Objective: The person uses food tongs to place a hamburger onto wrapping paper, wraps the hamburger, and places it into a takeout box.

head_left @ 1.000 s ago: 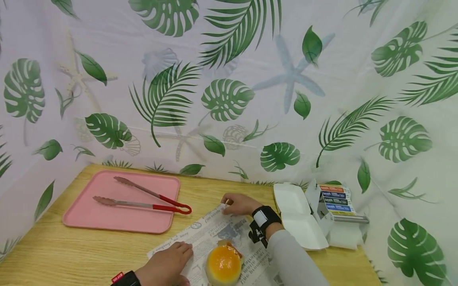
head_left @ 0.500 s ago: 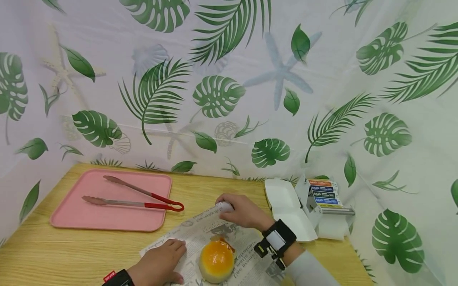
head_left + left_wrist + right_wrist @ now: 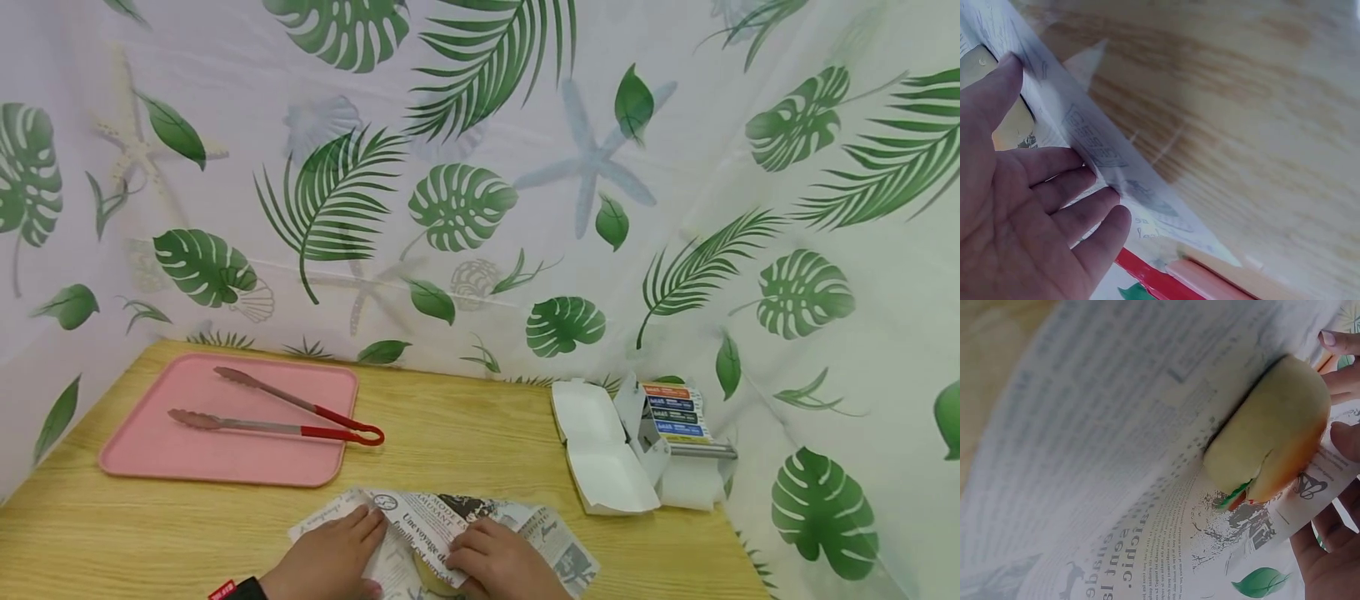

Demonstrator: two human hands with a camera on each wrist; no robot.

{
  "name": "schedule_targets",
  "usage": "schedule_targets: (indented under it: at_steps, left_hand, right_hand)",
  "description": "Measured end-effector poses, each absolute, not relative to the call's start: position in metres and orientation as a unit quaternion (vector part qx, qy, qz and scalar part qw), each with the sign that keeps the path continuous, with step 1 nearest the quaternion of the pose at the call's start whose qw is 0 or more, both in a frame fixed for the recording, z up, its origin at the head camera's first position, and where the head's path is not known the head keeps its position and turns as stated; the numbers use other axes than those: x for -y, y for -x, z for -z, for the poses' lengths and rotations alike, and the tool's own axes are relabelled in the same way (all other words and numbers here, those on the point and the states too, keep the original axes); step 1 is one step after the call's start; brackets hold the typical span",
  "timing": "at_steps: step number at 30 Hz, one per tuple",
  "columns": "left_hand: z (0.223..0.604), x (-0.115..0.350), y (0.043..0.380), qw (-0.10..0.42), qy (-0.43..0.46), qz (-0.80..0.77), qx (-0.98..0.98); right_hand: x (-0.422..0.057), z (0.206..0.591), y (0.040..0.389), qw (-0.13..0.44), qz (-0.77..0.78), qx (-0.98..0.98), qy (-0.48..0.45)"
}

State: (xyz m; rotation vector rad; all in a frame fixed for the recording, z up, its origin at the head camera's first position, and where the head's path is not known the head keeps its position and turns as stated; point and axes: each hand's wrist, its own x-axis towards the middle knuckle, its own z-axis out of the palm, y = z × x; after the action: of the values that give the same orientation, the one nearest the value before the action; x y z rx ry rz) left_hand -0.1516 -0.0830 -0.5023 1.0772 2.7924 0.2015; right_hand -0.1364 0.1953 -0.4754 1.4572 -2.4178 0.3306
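A filled, glossy-topped bun (image 3: pixel 1272 422) lies on a sheet of newsprint-patterned wrapping paper (image 3: pixel 431 518). The paper's far edge is folded over it, so only a sliver of bun shows in the head view. My right hand (image 3: pixel 510 562) grips the folded flap with curled fingers, just above the bun. On the bun's left, my left hand (image 3: pixel 326 558) rests on the paper; in the left wrist view its fingers are loosely extended against the sheet, with the bun beyond the thumb. Green and red filling shows at the bun's cut in the right wrist view.
Red-handled tongs (image 3: pixel 341 434) lie across a pink tray (image 3: pixel 225 468) at the left. An opened white takeaway box (image 3: pixel 611 475) sits at the right, beside a rack of colourful boxes (image 3: pixel 675 412) with a metal bar. A leaf-patterned sheet (image 3: pixel 450 333) hangs behind the wooden table.
My right hand has drawn the paper's far edge toward me and down over the bun, which is now mostly covered. My left hand stays at the paper's left side.
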Motion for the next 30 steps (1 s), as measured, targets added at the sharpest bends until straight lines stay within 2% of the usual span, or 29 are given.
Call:
schedule_targets:
  at_steps: [13, 19, 24, 30]
  left_hand:
    - [0.502, 0.083, 0.147, 0.027, -0.361, -0.009, -0.932]
    - [0.502, 0.081, 0.145, -0.002, -0.349, 0.025, -0.937]
    - [0.502, 0.077, 0.144, 0.009, -0.333, 0.026, -0.943]
    - [0.503, 0.075, 0.143, 0.023, -0.326, 0.029, -0.945]
  right_hand:
    - [-0.214, 0.501, 0.120, 0.203, -0.100, 0.812, -0.538]
    - [-0.211, 0.501, 0.119, 0.206, -0.102, 0.820, -0.524]
    - [-0.203, 0.497, 0.115, 0.184, -0.103, 0.864, -0.458]
    - [-0.200, 0.496, 0.116, 0.197, -0.107, 0.857, -0.465]
